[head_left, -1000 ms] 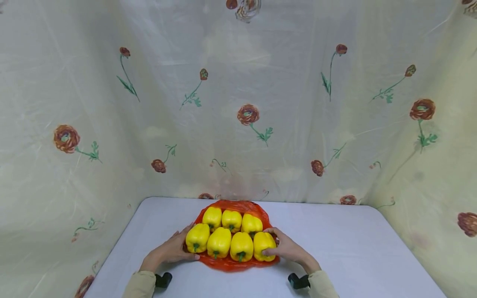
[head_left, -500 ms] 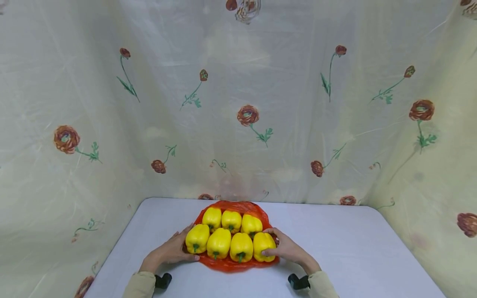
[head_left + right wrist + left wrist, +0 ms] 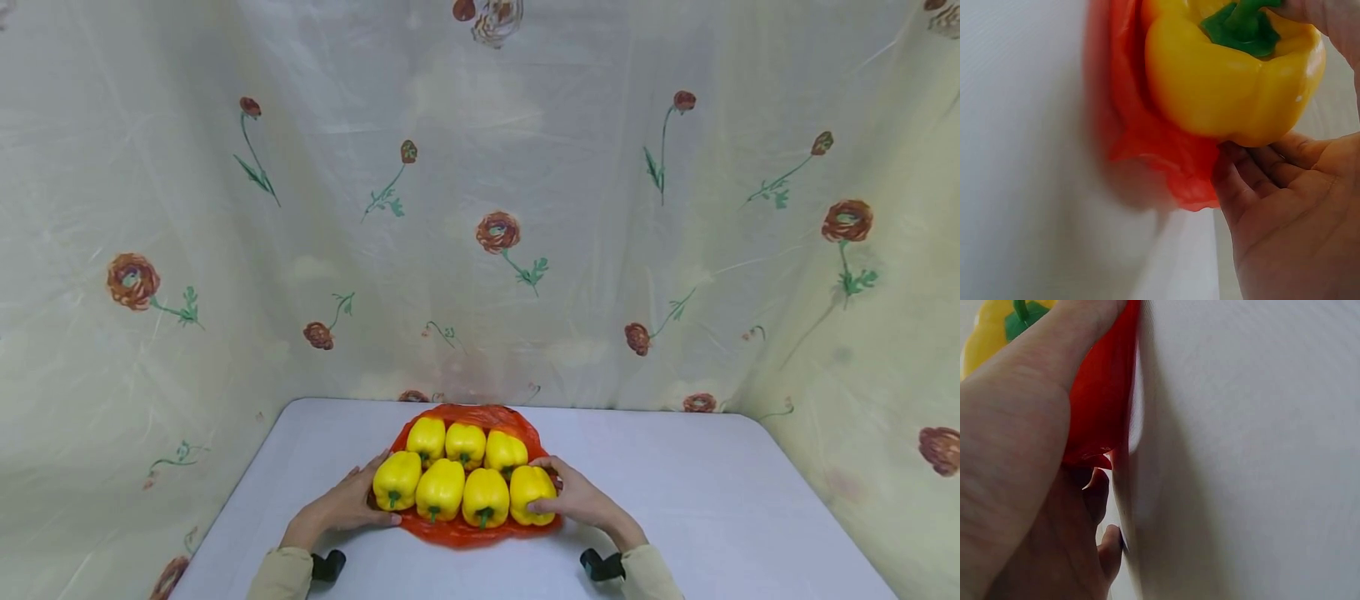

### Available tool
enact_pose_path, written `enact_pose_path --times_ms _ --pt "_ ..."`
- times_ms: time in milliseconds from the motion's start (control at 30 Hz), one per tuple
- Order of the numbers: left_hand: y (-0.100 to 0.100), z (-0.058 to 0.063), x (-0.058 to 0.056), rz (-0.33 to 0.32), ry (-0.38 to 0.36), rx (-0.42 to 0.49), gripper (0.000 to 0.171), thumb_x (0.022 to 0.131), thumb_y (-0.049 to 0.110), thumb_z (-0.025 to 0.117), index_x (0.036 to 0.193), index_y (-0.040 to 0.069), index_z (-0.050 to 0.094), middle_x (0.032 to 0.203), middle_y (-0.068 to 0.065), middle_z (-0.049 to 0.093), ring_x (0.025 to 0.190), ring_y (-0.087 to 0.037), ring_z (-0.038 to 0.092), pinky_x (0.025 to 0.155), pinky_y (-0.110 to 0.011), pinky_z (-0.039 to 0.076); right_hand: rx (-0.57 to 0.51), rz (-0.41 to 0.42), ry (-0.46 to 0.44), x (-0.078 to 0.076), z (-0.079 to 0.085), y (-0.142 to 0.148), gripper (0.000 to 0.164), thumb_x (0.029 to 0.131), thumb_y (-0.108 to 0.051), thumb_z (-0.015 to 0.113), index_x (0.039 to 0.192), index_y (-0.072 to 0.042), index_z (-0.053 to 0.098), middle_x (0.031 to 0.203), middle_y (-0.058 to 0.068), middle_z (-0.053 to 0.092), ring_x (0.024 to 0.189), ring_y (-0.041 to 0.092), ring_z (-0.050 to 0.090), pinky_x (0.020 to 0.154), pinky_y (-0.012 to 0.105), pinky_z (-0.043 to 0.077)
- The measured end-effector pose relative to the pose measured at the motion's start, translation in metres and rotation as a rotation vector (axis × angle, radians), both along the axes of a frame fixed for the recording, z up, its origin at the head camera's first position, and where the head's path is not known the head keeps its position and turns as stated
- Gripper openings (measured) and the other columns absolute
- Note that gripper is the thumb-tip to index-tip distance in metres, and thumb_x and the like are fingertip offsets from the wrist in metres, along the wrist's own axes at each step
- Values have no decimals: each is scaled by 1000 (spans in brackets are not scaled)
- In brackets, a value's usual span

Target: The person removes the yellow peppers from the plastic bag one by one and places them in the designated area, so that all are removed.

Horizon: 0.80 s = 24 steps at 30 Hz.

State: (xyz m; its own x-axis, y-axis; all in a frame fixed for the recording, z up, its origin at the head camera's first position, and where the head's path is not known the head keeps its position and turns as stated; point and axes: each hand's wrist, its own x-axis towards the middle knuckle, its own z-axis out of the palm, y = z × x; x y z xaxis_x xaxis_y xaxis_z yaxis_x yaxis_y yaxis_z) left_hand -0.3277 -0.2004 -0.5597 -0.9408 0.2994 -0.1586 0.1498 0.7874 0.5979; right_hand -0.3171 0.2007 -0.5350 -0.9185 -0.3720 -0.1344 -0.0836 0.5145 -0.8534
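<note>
Several yellow bell peppers (image 3: 441, 489) with green stems lie in two rows on a crumpled red plastic bag (image 3: 459, 536). My left hand (image 3: 347, 502) grips the bag's left side, thumb along the front and fingers reaching behind. In the left wrist view, the red bag (image 3: 1100, 400) bulges under the thumb, with a yellow pepper (image 3: 984, 339) beyond. On the other side my right hand (image 3: 583, 498) holds the front row's rightmost pepper (image 3: 1229, 87). Its thumb lies by the stem and its fingers curl round the far side, partly hidden, against the bag's loose edge (image 3: 1188, 169).
The white table (image 3: 712, 500) spreads out on both sides of the bag. A floral curtain (image 3: 577, 250) hangs right behind the table's back edge and along both sides. Dark wrist mounts (image 3: 327, 567) sit below the hands near the sleeves.
</note>
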Motion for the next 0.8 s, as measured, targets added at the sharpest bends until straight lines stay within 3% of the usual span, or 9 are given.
enact_pose_path --times_ms 533,800 --pt "0 -1 0 12 -10 1 122 63 67 77 155 11 19 158 -11 30 143 -32 30 119 -59 9 -27 -27 24 8 22 -1 68 78 -35 78 133 -12 46 136 8 49 119 27 48 103 54 45" --pt "0 1 1 11 -7 0 120 64 65 78 155 11 20 158 -10 28 144 -31 29 120 -58 9 -25 -52 27 9 24 0 71 77 -36 79 135 -13 45 139 9 48 125 33 45 103 56 44"
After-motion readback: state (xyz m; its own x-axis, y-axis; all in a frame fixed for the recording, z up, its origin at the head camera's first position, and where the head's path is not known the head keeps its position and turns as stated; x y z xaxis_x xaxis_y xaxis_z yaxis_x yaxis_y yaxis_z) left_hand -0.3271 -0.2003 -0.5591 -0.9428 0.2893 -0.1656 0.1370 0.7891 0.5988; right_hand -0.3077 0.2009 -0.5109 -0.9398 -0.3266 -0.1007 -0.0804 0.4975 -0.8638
